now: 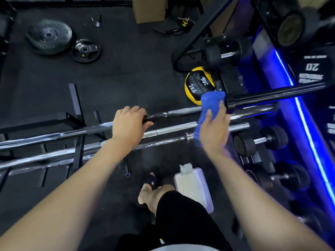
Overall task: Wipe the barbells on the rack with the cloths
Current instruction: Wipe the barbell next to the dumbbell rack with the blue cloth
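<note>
Two hands: left hand [129, 122] grips barbell [183, 111]; right hand [213, 131] holds blue cloth [210, 104].

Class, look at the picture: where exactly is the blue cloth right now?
The blue cloth is right of centre in the head view, gripped by the right hand against a barbell on the rack, just below the yellow and black ball.

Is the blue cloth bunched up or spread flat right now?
Bunched: the blue cloth is wadded in the right hand against the barbell.
</note>
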